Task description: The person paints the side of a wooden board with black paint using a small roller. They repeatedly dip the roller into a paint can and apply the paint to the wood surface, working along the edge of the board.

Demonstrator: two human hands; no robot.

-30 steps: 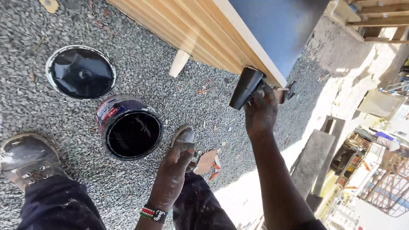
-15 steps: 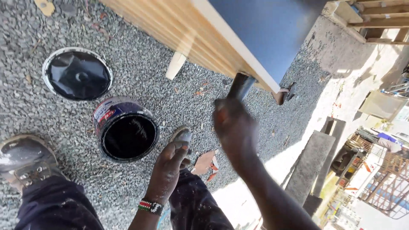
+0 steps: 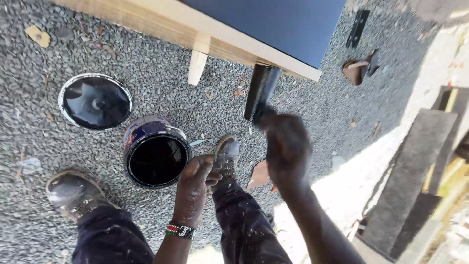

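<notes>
Right now my right hand is wrapped around the handle of a paint roller, fingers closed on it, though the hand is blurred and I cannot make out the grip finely. The roller's dark sleeve stands nearly upright, its top end just at the lower edge of the panel, whose face is coated dark blue with a bare pale wooden frame showing along the rim.

My left hand hangs loose and half open, holding nothing, just beside the open paint can and above my knee. The can's lid lies flat on the gravel, wet side up, near the can.

What worries me: the roller looks loaded, and held on end like this it could drip onto the gravel or my boot, which sits right under it. If I let the sleeve ride over the panel's edge, I judge it would smear dark paint on the bare wood. The can stands between my feet, so one careless step could tip it. The lid, lying open, could pick up grit.
</notes>
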